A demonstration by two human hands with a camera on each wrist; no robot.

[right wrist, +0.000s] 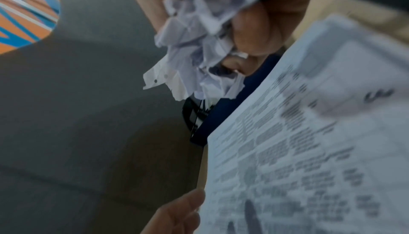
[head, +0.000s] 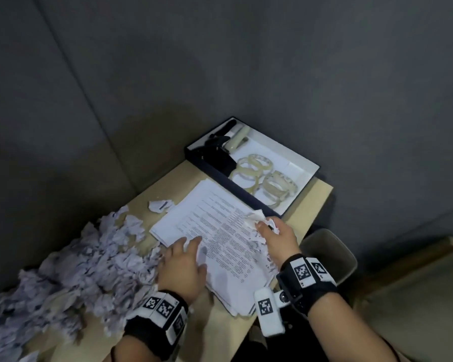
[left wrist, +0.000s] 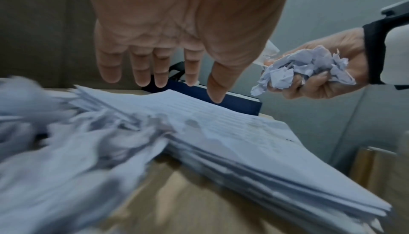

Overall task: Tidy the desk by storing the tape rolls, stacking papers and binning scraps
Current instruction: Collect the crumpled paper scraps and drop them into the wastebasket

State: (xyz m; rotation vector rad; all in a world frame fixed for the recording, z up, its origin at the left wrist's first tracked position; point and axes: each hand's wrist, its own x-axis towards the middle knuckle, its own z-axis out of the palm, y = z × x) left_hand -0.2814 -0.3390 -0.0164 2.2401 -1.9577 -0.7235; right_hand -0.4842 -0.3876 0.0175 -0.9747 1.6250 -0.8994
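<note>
A stack of printed papers (head: pixel 220 236) lies on the wooden desk (head: pixel 311 202). My right hand (head: pixel 275 239) grips a wad of crumpled paper scraps (head: pixel 256 218) over the stack's right side; the wad (left wrist: pixel 305 68) (right wrist: pixel 199 19) fills the curled fingers. My left hand (head: pixel 183 262) hovers just above the stack's left edge, its straight fingers (left wrist: pixel 137 66) spread and holding nothing. A big heap of torn scraps (head: pixel 71 270) covers the desk's left part. Several tape rolls (head: pixel 262 176) lie in a dark-rimmed box (head: pixel 302 192) at the back.
A tape dispenser (head: pixel 217 150) sits in the box's far corner. A grey bin (head: pixel 332 252) stands on the floor right of the desk, below my right wrist. Grey padded walls close off the back and left. A loose scrap (head: pixel 160 205) lies by the stack's far corner.
</note>
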